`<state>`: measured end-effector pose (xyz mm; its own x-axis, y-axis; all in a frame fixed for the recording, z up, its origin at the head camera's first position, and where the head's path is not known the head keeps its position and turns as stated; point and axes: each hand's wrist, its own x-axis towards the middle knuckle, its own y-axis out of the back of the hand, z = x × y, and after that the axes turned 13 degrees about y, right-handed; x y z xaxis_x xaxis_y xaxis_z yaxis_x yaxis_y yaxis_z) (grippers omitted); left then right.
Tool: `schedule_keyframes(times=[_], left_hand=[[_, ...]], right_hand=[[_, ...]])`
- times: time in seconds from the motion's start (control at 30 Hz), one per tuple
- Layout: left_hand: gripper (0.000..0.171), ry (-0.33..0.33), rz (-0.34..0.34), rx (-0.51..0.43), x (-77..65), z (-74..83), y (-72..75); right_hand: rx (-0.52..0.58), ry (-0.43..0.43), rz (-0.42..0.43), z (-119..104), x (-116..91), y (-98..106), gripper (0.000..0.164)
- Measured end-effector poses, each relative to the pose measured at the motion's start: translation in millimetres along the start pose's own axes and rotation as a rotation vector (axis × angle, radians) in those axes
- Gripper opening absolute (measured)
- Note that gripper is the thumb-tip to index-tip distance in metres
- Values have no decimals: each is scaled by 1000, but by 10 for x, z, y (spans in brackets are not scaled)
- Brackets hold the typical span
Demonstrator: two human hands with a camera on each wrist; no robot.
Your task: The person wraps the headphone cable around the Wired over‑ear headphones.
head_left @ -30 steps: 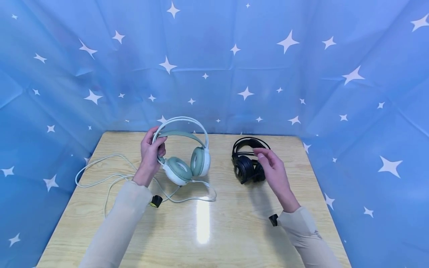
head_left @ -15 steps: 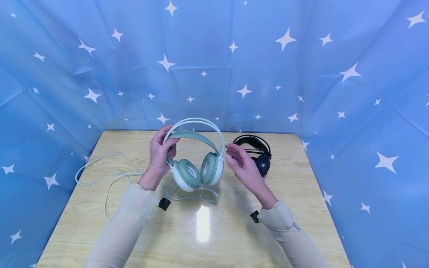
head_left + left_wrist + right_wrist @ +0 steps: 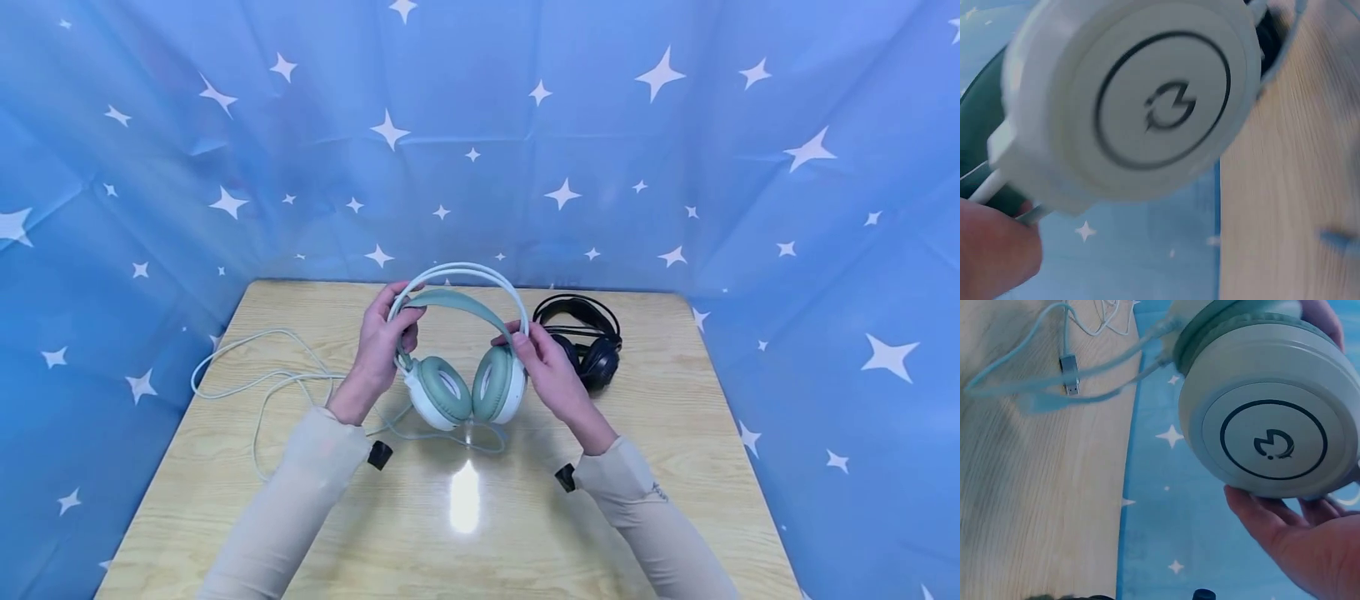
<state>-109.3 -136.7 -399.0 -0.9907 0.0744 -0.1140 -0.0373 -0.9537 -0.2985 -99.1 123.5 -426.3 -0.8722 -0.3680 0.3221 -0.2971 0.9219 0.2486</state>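
White headphones point(image 3: 429, 400) with mint-green ear pads and an inner green band are held up over the table, headband on top. My left hand point(image 3: 384, 337) grips the left side of the headband, thumb in front. On the opposite side, my right hand point(image 3: 553, 371) pinches the band just above the ear cup. A round white ear cup point(image 3: 1166, 112) with a dark ring and logo fills much of the left wrist view, my left thumb at the lower left. In the right wrist view, my right fingers lie under the other ear cup point(image 3: 1272, 440).
Black headphones point(image 3: 598, 365) lie on the wooden table point(image 3: 675, 467), partly behind my right hand. A pale cable point(image 3: 262, 379) loops across the left side, and a USB plug point(image 3: 1069, 374) shows in the right wrist view. A blue star-patterned curtain point(image 3: 480, 192) encloses the table.
My right hand has moved left from over the black headphones and taken hold of the white headphones' right side. My left hand has carried them rightward, toward the middle.
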Motion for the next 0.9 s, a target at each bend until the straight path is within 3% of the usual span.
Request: schedule_keyframes(times=[0.17,0.27,0.37,0.43,0.5,0.7,0.77,0.9], left_hand=[[47,71,18,470,38,79,110],[61,34,-15,683,53,185,127],[74,-32,-50,831,49,315,52],[77,-53,-73,874,70,366,-1],[77,-29,-86,870,101,399,-30],[55,216,-180,626,138,434,-7],[57,222,-167,679,130,447,8],[68,117,-93,874,103,477,-10]], right_hand=[[15,-14,-2,39,-29,-3,37],[12,-12,5,47,-40,-14,38],[10,-2,8,44,-49,-28,38],[17,4,13,51,-58,-26,39],[31,14,20,57,-67,-15,39],[35,45,10,56,-71,32,37],[24,52,2,51,-58,31,37],[7,62,-4,37,-40,32,36]])
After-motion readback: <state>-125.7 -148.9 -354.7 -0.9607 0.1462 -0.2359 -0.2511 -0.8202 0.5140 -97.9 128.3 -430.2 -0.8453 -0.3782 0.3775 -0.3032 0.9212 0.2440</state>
